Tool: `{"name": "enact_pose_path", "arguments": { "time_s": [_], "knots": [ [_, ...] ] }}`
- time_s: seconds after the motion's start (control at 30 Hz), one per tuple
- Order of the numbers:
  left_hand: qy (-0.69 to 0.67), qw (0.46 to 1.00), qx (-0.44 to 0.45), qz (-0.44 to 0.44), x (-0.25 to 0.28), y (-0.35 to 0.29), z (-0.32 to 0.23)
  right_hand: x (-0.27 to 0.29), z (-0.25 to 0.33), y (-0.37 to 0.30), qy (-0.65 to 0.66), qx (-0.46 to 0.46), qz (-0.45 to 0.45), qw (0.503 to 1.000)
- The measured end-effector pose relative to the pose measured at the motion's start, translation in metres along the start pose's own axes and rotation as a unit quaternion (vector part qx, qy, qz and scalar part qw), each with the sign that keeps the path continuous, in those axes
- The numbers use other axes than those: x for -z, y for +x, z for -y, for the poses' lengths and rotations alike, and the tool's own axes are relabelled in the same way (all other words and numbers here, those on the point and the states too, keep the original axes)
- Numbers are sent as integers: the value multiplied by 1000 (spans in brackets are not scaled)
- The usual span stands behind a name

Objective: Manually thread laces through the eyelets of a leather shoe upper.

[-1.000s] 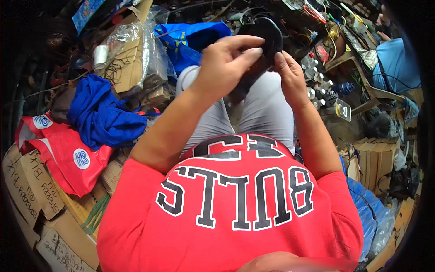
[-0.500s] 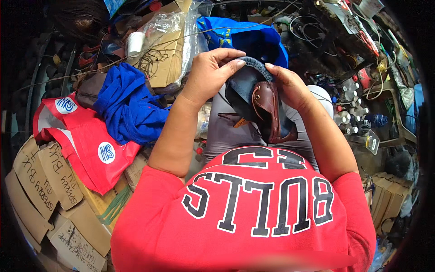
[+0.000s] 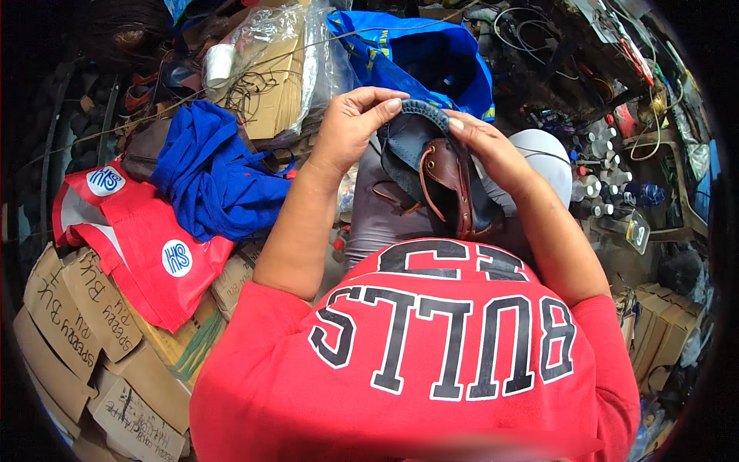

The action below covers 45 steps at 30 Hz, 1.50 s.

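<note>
Over my lap I hold a leather shoe upper (image 3: 450, 181), brown on the side with small eyelets and dark blue on the other panels. A curved, puckered dark blue edge arches along its far end. My left hand (image 3: 350, 129) pinches this edge at its left between thumb and fingers. On the edge's right side my right hand (image 3: 486, 146) grips it, thumb on top; its other fingers are mostly hidden behind the leather. A thin brown lace (image 3: 392, 196) hangs loose at the upper's left.
Beyond my hands lies a blue bag (image 3: 454, 58) with its mouth gaping. Blue cloth (image 3: 219, 173) and a red bag (image 3: 146, 246) lie at left, above cardboard boxes (image 3: 77, 339). Several small bottles (image 3: 604, 173) stand at right. A white cup (image 3: 220, 65) sits far left.
The upper has tilted a little and shifted slightly left, showing more of its dark blue inside. Both hands keep their hold on the edge. The view has shifted slightly.
</note>
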<state>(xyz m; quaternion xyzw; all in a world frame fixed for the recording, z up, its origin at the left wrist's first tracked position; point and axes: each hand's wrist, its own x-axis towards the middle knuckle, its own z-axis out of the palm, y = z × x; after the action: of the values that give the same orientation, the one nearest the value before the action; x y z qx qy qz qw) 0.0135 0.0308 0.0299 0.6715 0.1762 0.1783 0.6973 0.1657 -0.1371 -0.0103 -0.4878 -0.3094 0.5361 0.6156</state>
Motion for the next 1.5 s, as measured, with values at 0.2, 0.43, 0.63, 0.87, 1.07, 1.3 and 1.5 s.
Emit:
{"name": "enact_pose_path", "arguments": {
  "time_s": [0.2,0.43,0.63,0.87,1.07,1.3,1.5],
  "knots": [
    [37,999,-7,-35,-3,-6,5,-15,11,-33,-299,93,-33,949],
    [59,998,-8,-12,-10,-7,4,-7,4,-42,-297,82,-62,949],
    [42,999,-14,12,-10,-11,0,-1,0,-45,-104,64,-2,992],
    [39,999,-18,9,-10,-11,3,-1,1,-46,-104,58,-3,993],
    [27,999,-16,16,-9,-10,6,1,0,-46,-137,77,-7,988],
    [-4,1000,-7,15,-6,-11,11,-1,0,-46,-179,88,-14,980],
    [-49,998,33,35,-1,-9,16,6,-1,-44,-2,6,-4,1000]
  ]
}}
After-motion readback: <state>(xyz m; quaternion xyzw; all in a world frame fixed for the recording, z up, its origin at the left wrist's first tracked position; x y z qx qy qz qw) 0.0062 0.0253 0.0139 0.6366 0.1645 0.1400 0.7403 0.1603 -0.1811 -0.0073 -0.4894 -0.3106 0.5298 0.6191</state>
